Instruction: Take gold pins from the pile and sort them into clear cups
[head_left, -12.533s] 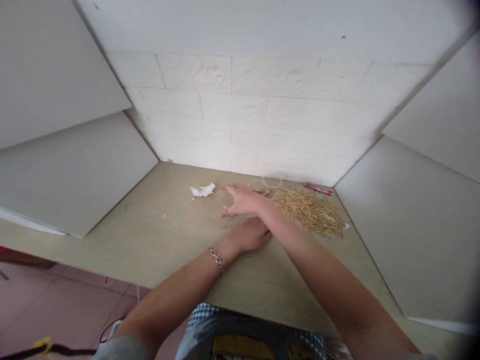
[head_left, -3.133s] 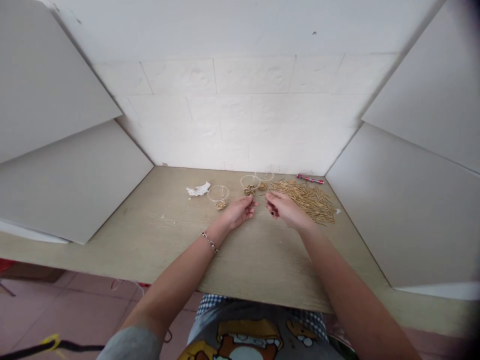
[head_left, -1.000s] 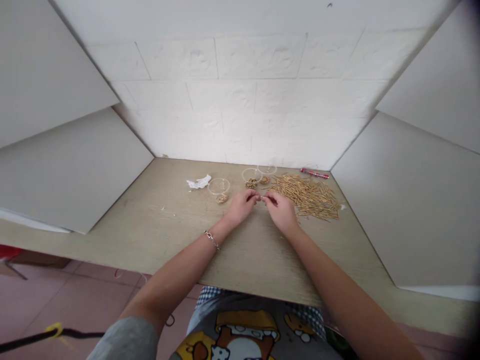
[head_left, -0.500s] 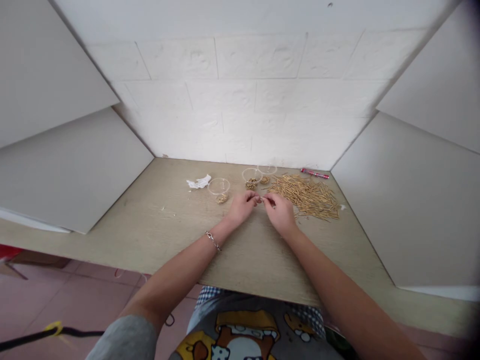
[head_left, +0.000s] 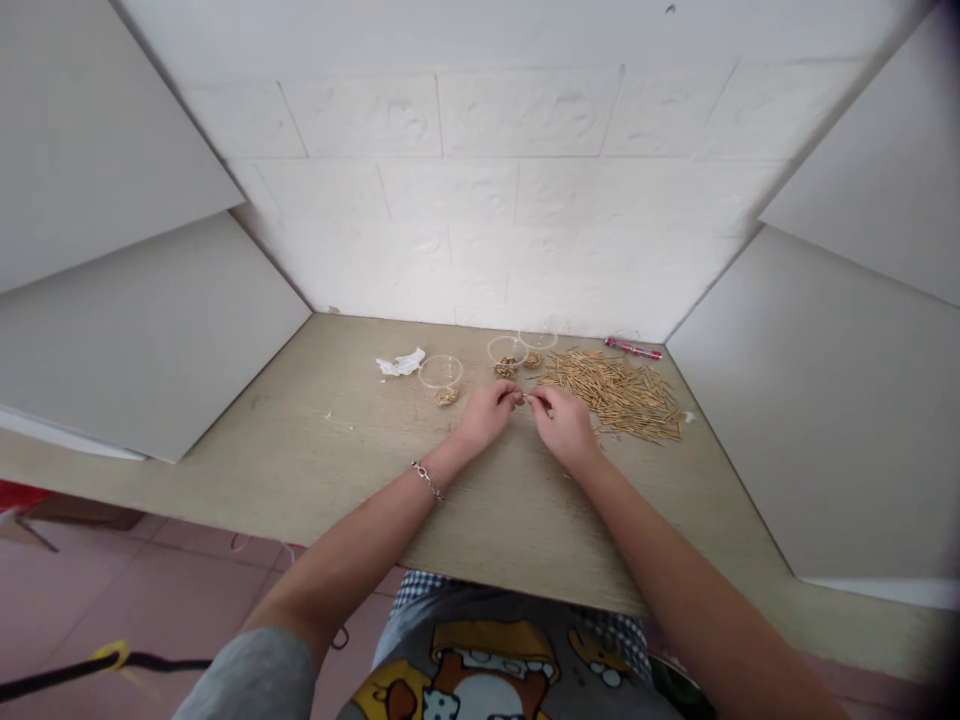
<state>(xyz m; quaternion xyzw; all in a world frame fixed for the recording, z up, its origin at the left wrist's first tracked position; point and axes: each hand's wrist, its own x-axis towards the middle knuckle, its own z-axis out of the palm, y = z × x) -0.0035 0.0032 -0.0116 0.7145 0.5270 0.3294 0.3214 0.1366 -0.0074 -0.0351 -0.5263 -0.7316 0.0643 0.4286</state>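
Meeting, apart seconds ago: left hand [head_left: 486, 415], right hand [head_left: 564, 425] | grips pinched on tiny piece [head_left: 526, 398] between them, unidentifiable | work now looks two-handed | gold-coloured rods [head_left: 619, 395] heaped on worktop [head_left: 262, 450] beside right hand

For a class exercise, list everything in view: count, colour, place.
Rods: many, gold, right
Heaps: three, gold, at cups
Cups: three, clear, rear
Tissue: one, white, left
Tube: one, red, far right
Scraps: several, white, table
Table: one, tan, centre
Wall: one, white, behind
Panels: four, grey, sides
Floor: one, pink, below
Cord: one, black, below
Bracelet: one, silver, wrist
Trousers: one, blue-white, bottom
Shirt: one, grey, bottom
Left hand: one, bare, centre
Right hand: one, bare, centre
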